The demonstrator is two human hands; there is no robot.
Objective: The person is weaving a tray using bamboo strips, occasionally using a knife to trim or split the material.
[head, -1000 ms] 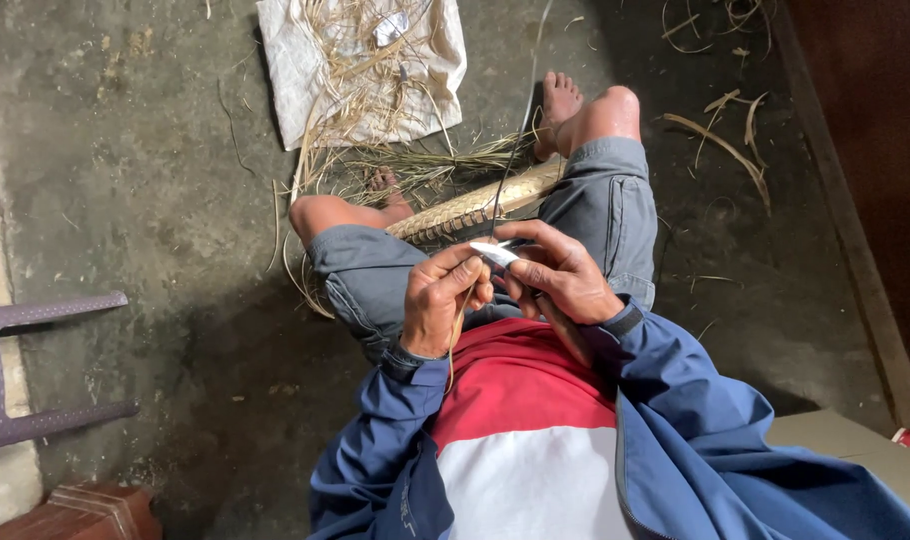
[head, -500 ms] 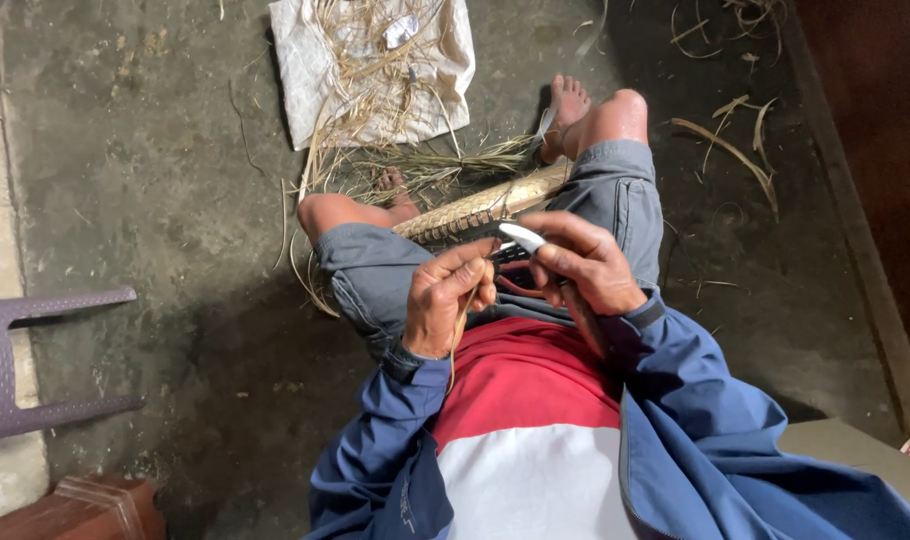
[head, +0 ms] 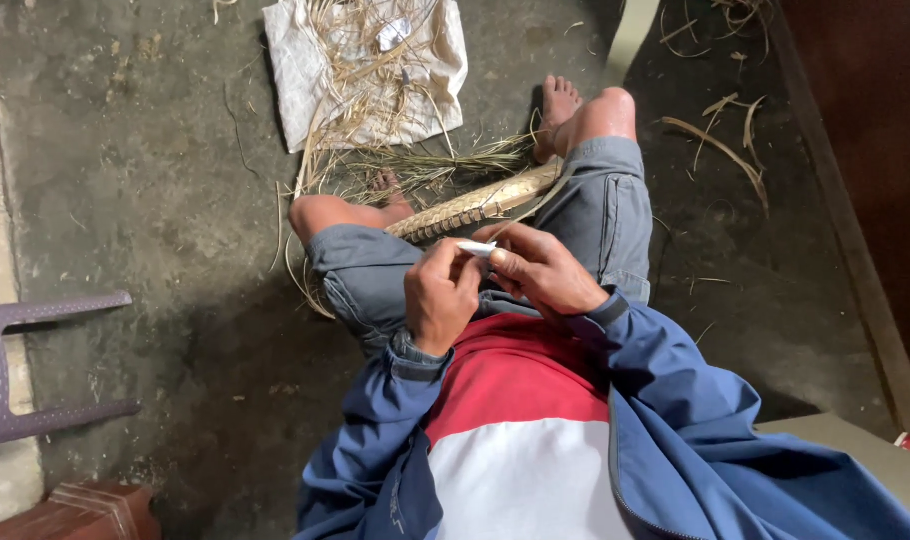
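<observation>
Since the earlier frames both hands have drawn closer together over the lap, and the small white object [head: 477,247] now lies level between them instead of pointing up. It sits just above the knees, near the middle of the view. The left hand [head: 441,298] pinches its near end with curled fingers [head: 463,262]; the right hand [head: 547,270] meets the other end, thumb and forefinger pressed together on it. Whether it is a blade or a strip cannot be told. At 12 o'clock from the hands, a woven straw strip [head: 475,205] lies across the legs, touching the grey shorts [head: 600,205]. Farther out at 12 o'clock, loose straw [head: 425,165] spreads over the concrete floor [head: 145,200] beside a white cloth [head: 305,80]. At 9 o'clock stands a purple plastic chair [head: 35,370], well apart.
</observation>
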